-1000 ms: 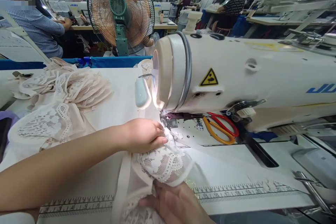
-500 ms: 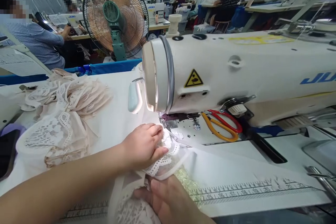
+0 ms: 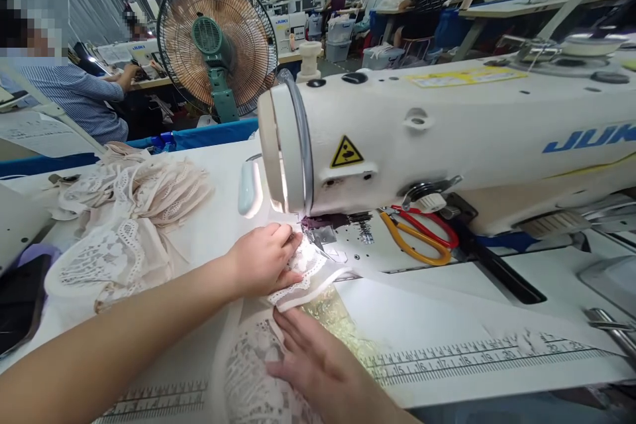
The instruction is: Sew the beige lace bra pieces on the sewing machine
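A white sewing machine stands across the table, its needle area lit at the left end. A pale lace piece lies under the presser foot. My left hand rests on the lace just left of the foot, its fingers curled and pressing the fabric down. My right hand lies flat on the lace nearer to me, fingers stretched toward the foot. More of the lace trails off the table's front edge.
A heap of beige lace pieces lies at the left. Red and orange scissors rest on the machine bed. A ruler strip runs along the table front. A standing fan and seated people are behind.
Both hands have slid forward with the lace toward the presser foot. My right hand has come further into view and flattened on the fabric. The camera has shifted slightly.
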